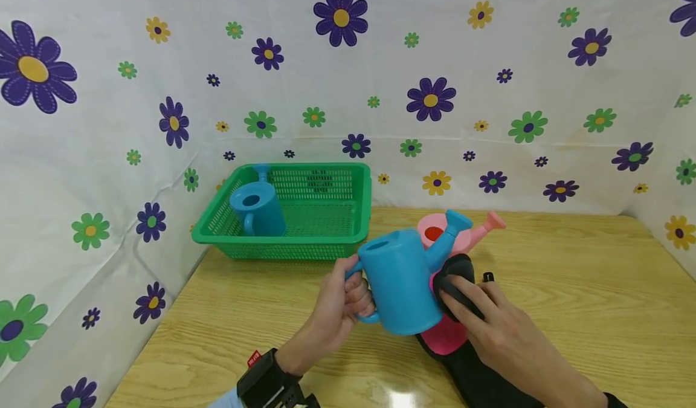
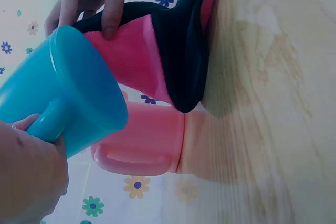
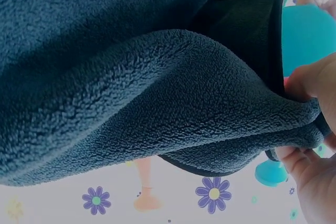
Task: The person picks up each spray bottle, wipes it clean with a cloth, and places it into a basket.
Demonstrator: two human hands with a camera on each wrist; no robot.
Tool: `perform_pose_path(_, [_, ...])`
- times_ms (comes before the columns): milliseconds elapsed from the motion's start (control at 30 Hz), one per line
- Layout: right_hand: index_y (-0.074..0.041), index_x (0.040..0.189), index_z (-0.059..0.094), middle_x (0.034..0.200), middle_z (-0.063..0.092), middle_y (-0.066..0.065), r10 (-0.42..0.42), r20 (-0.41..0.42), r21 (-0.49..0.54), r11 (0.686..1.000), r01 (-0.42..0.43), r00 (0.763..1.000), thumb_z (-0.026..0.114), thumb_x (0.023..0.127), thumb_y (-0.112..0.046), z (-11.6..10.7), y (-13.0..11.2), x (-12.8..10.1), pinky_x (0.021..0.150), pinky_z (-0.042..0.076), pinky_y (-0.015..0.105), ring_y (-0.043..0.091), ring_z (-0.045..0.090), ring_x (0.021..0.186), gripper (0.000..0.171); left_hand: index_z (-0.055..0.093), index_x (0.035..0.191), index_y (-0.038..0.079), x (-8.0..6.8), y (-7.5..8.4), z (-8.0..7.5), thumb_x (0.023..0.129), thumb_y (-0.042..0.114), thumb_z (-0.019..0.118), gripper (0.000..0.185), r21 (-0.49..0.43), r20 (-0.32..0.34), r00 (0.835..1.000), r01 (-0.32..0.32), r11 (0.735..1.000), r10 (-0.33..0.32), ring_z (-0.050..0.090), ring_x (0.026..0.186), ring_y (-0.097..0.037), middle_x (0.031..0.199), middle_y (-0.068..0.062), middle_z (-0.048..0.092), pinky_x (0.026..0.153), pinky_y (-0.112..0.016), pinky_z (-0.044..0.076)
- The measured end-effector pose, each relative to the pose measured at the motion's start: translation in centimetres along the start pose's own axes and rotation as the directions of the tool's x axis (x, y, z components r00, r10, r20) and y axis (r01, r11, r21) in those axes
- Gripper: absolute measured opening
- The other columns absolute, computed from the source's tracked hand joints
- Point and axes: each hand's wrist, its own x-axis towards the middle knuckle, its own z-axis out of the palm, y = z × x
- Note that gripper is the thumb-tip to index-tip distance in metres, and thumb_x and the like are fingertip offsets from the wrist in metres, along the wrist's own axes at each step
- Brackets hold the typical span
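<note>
A blue watering can (image 1: 402, 284) is held up over the table, its spout pointing right. My left hand (image 1: 339, 305) grips its handle, fingers wrapped round it. In my right hand (image 1: 502, 329) is a cloth (image 3: 184, 87), dark grey on one side and pink on the other, pinched against the can's spout side; its tail hangs down to the table. The left wrist view shows the thumb on the cloth's pink face (image 2: 131, 51). Behind the blue can stands a pink watering can (image 1: 432, 223) on the table, partly hidden.
At the back left, a green basket (image 1: 299, 248) holds another blue watering can (image 1: 263, 211), upright near its left wall. The wooden table (image 1: 571, 287) meets a flower-printed white sheet (image 1: 522, 172) behind and at the sides.
</note>
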Motion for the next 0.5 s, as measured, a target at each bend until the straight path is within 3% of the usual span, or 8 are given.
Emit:
perform_pose_path(300, [-0.001, 0.119, 0.071, 0.127, 0.061, 0.022, 0.016, -0.018, -0.034, 0.999, -0.016, 1.0, 0.018, 0.111, -0.03, -0.08, 0.22, -0.08, 0.065, 0.058, 0.038, 0.031, 0.058, 0.091, 0.061, 0.026, 0.06, 0.02, -0.43, -0.28, 0.41, 0.107, 0.036, 0.039, 0.051, 0.051, 0.049, 0.999, 0.021, 0.999, -0.023, 0.028, 0.045, -0.005, 0.05, 0.011, 0.028, 0.052, -0.022, 0.029])
perform_pose_path(500, [-0.001, 0.118, 0.072, 0.127, 0.061, 0.022, 0.017, -0.022, -0.042, 0.999, -0.018, 1.0, 0.018, 0.112, -0.03, -0.1, 0.26, -0.07, 0.07, 0.058, 0.041, 0.032, 0.059, 0.096, 0.061, 0.027, 0.061, 0.02, -0.49, -0.39, 0.47, 0.107, 0.035, 0.039, 0.05, 0.069, 0.06, 0.998, 0.016, 0.998, -0.021, 0.029, 0.045, -0.005, 0.05, 0.012, 0.028, 0.052, -0.021, 0.03])
